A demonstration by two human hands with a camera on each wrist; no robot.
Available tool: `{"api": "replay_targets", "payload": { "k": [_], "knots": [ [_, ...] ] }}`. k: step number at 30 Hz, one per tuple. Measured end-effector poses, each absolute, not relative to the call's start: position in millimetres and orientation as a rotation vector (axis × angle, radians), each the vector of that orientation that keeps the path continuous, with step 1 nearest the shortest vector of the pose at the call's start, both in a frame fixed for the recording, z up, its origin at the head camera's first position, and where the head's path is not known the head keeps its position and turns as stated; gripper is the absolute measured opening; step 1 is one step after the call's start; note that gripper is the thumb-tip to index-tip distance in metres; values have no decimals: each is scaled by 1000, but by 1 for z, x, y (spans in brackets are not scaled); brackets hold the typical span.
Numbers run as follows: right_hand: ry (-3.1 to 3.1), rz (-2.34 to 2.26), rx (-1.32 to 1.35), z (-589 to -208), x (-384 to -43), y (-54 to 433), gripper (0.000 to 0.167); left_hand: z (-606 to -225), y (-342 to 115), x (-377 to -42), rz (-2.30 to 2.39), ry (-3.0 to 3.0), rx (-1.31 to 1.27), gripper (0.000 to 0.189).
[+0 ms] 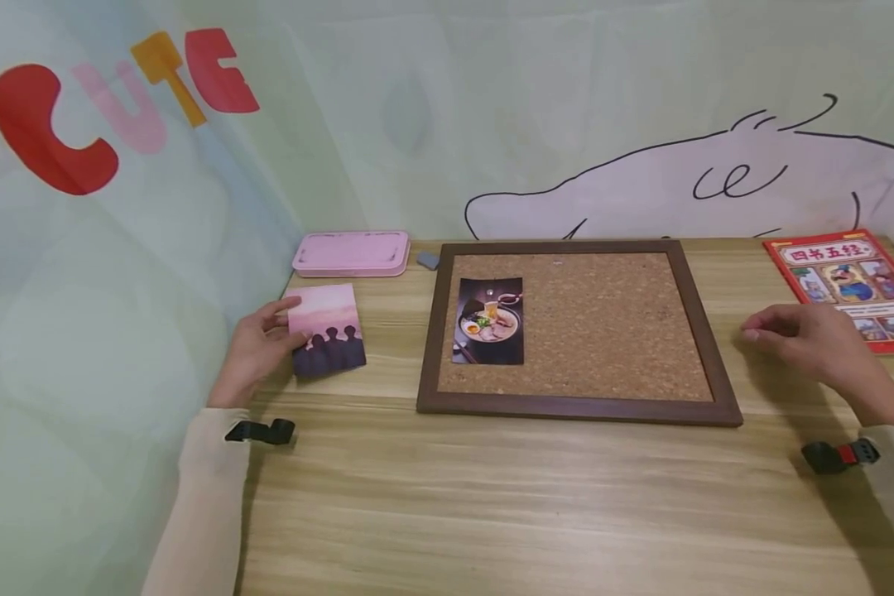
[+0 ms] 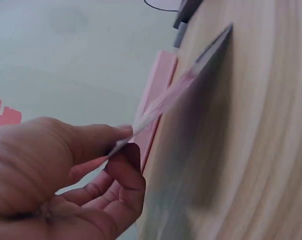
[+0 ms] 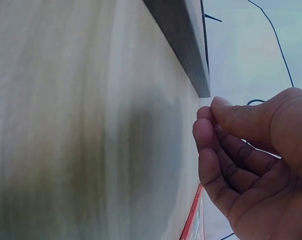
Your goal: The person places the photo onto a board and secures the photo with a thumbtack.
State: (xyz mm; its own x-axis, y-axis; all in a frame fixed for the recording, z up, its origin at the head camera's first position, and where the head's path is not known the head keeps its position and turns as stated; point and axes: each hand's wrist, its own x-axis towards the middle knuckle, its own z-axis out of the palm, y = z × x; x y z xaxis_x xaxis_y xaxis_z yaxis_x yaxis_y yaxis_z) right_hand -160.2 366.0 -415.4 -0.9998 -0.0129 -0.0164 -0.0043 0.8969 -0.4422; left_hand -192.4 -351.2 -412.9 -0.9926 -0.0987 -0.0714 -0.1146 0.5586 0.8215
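At the left of the table, my left hand (image 1: pixel 261 339) pinches a photo card (image 1: pixel 328 331) by its left edge. The card shows a pink sky with dark silhouettes of people. In the left wrist view the card is seen nearly edge-on, tilted over the wood, between thumb (image 2: pixel 103 137) and fingers. A cork board (image 1: pixel 603 323) in a dark brown frame lies between my hands, with a photo of a ramen bowl (image 1: pixel 489 321) on its left part. Right of the frame hovers my right hand (image 1: pixel 812 343), fingers loosely curled, thumb tip near the index fingertip, nothing visible between them.
A pink case (image 1: pixel 352 253) lies at the back left, with a small grey piece (image 1: pixel 428 261) beside the frame's back corner. On the far right is a red-bordered picture book (image 1: pixel 849 285), partly behind my right hand. A printed fabric wall (image 1: pixel 387 108) borders the table.
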Motion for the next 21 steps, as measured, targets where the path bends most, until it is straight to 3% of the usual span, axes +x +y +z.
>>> {"api": "replay_targets", "payload": {
  "k": [9, 21],
  "knots": [
    [3075, -759, -45, -409, -168, 359, 24, -398, -334, -193, 1549, 2671, -85, 68],
    [3023, -902, -53, -398, -177, 343, 29, -384, -264, -203, 1643, 2544, 90, 62]
  ]
}}
